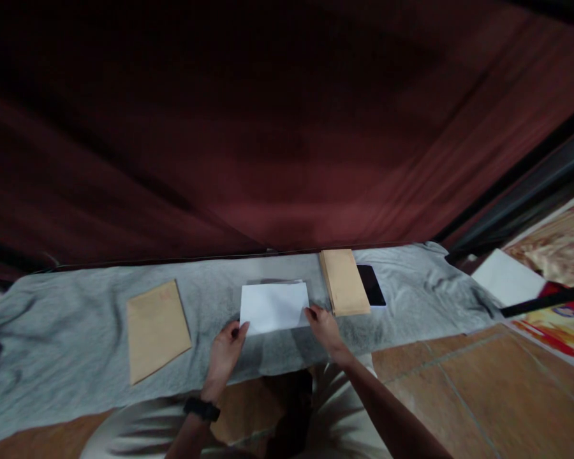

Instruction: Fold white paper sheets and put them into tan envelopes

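Observation:
In front of me a white sheet of paper [275, 307], seemingly folded, lies over the grey cloth. My left hand [228, 346] pinches its lower left corner between thumb and fingers. At its lower right edge my right hand [323, 323] grips the paper the same way. A thin edge of something shows behind the top of the sheet. Right of the paper is a stack of brown envelopes [347, 282]. Off to the left lies a single brown envelope [157, 329], set at a slant.
The grey cloth [86, 319] covers a long, narrow surface against a dark red fabric wall [287, 159]. A dark-screened phone [372, 285] lies partly beside the envelope stack. At the right are a white flat piece [507, 278] and a colourful printed package [562, 325] near the tiled floor [459, 389].

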`<action>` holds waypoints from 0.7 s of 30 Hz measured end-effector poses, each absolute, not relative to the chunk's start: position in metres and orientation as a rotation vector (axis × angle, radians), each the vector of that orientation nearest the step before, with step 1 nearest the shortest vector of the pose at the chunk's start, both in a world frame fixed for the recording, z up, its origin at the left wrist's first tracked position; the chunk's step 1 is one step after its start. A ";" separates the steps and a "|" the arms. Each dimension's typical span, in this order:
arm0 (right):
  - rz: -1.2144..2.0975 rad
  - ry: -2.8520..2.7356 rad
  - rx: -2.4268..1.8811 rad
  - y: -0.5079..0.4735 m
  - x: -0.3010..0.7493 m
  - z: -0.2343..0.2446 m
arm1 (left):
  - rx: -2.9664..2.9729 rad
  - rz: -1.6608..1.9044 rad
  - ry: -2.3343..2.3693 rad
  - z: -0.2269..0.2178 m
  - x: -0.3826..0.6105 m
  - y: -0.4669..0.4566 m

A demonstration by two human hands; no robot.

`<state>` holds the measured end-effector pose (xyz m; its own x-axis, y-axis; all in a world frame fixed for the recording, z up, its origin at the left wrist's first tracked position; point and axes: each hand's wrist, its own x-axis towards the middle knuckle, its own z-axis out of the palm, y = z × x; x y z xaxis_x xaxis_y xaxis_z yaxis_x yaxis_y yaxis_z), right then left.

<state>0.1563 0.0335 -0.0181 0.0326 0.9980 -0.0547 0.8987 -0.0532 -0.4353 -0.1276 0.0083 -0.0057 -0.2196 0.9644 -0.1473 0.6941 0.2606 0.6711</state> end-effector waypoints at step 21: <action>0.261 -2.041 -2.161 0.045 0.139 -0.013 | 1.582 0.151 2.259 0.013 -0.109 0.023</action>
